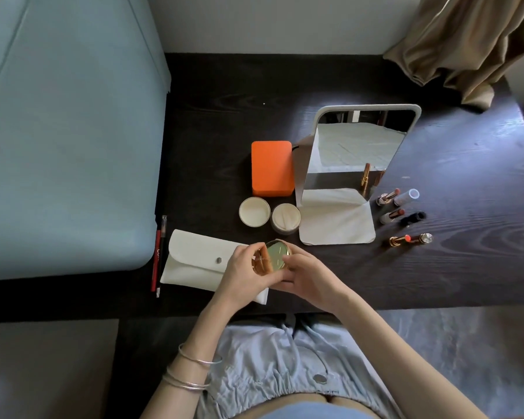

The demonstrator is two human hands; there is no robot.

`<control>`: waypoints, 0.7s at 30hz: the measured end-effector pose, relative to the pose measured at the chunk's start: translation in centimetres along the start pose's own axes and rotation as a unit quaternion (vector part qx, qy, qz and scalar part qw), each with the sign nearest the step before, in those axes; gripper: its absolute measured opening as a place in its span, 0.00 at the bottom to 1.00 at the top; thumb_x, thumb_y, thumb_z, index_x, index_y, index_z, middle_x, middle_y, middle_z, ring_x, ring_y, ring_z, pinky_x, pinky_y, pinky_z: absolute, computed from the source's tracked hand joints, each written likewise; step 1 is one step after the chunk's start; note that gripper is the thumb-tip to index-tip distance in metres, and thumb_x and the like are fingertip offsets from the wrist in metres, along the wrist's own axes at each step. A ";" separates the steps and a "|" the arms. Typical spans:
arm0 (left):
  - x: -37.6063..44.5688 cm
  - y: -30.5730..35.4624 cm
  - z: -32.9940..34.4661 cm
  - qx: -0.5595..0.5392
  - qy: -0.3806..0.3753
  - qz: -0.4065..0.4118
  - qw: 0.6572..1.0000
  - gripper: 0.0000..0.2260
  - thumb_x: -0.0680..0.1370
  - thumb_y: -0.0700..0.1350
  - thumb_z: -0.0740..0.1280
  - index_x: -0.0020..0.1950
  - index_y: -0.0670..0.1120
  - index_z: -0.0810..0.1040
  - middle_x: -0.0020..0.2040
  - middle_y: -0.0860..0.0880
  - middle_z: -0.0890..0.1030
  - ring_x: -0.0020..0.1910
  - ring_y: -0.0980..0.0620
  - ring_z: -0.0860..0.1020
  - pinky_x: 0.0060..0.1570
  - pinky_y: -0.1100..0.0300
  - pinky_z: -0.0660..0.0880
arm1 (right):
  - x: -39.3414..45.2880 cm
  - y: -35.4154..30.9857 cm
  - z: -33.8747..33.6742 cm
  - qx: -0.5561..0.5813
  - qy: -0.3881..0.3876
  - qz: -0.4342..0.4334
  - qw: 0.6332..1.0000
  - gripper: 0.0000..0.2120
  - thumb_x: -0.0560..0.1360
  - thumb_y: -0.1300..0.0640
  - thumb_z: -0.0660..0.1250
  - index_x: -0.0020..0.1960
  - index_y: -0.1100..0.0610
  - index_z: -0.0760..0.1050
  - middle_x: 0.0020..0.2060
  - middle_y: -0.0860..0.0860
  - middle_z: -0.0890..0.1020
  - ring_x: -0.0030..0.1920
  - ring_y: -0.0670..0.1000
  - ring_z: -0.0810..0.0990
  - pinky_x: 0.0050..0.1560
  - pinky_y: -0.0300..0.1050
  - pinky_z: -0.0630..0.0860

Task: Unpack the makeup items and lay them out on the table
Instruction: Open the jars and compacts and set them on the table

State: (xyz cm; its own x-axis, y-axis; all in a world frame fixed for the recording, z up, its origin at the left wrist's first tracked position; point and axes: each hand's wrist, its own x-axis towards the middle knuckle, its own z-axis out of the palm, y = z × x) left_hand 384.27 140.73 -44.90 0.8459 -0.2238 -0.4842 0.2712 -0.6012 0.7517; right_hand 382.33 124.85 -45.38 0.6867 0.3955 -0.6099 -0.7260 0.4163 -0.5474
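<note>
Fingers point(254, 255) of both hands pinch a round gold compact point(274, 257) above the white snap pouch point(194, 261); 3 uncapped lipsticks point(392, 216) and 2 cream jars point(254, 211) already lie unpacked farther off.

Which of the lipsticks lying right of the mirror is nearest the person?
The gold-cased lipstick with the coral tip and faceted silver cap end. It lies closest to the table's front edge; the others lie farther back.

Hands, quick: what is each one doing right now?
Left hand: fingers curled round the gold compact, holding it.
Right hand: also grips the gold compact, from the other side.
</note>
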 end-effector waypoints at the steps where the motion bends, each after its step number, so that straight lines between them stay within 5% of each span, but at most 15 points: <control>1: 0.0 0.1 0.1 -0.004 -0.003 -0.001 1.000 0.32 0.67 0.54 0.75 0.68 0.48 0.70 0.60 0.50 0.70 0.58 0.55 0.72 0.57 0.62 0.72 | -0.2 0.0 -0.1 0.011 -0.005 -0.002 1.000 0.18 0.72 0.58 0.63 0.62 0.55 0.74 0.53 0.57 0.81 0.49 0.54 0.81 0.52 0.51 0.78; 8: 0.1 0.0 0.1 -0.006 -0.022 -0.022 0.999 0.28 0.67 0.56 0.75 0.63 0.48 0.72 0.59 0.52 0.72 0.53 0.53 0.75 0.53 0.61 0.74 | -0.6 0.8 -0.4 0.045 0.001 0.008 0.999 0.23 0.72 0.66 0.56 0.64 0.52 0.72 0.58 0.60 0.80 0.56 0.58 0.80 0.54 0.53 0.78; 16: -0.1 0.2 -0.4 -0.074 -0.138 0.014 0.988 0.30 0.70 0.46 0.74 0.68 0.60 0.66 0.60 0.53 0.71 0.55 0.57 0.75 0.51 0.64 0.75 | -1.1 0.7 -1.1 -0.059 0.014 0.000 0.998 0.23 0.70 0.59 0.61 0.65 0.51 0.69 0.54 0.58 0.79 0.54 0.59 0.79 0.58 0.56 0.77; 21: 0.2 0.8 -0.7 -0.048 -0.162 0.048 0.984 0.27 0.69 0.42 0.74 0.64 0.61 0.70 0.57 0.53 0.73 0.54 0.58 0.75 0.48 0.68 0.74 | -1.0 0.9 -1.0 -0.083 0.035 -0.001 0.996 0.24 0.69 0.58 0.62 0.65 0.52 0.68 0.58 0.64 0.75 0.55 0.59 0.75 0.57 0.53 0.78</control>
State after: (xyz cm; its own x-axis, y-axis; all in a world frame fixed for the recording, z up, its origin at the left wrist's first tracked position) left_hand 385.02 140.74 -44.09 0.6824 -0.5187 -0.5150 0.2530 -0.4934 0.8322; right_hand 380.98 124.01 -45.85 0.6884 0.3347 -0.6435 -0.7245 0.2743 -0.6324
